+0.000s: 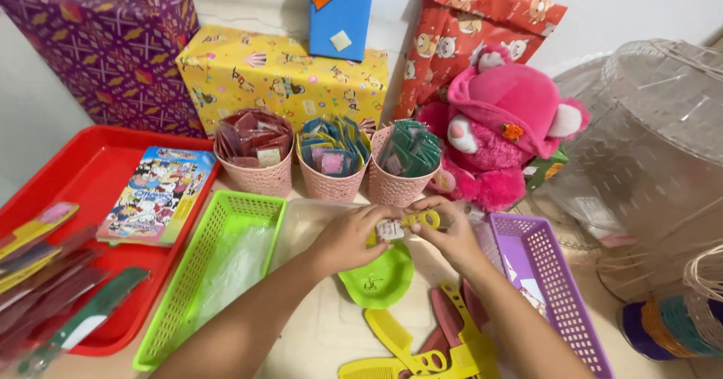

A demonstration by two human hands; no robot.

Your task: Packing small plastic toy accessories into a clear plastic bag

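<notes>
1. The small yellow plastic comb [422, 219] between the hands looks smooth and slightly glossy.
2. The lime-green round plastic dish [380, 281] is shiny.
3. The green perforated plastic basket [197, 273] holds clear, glossy film.
4. The pink plush bear [493, 134] is fuzzy cloth.
5. The yellow patterned paper-wrapped box [279, 74] looks matt.

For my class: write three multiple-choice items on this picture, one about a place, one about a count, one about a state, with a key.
1. Where does the green basket lie?
A. right of the red tray
B. on the pink plush toy
C. inside the purple basket

2. How many pink cups stand in the row?
A. two
B. three
C. five

3. What are both hands doing?
A. resting flat
B. holding a small yellow item
C. lifting the tray

Key: 1 A, it borders the tray's right side; 2 B, three cups show side by side; 3 B, left hand and right hand pinch the yellow item.
</notes>
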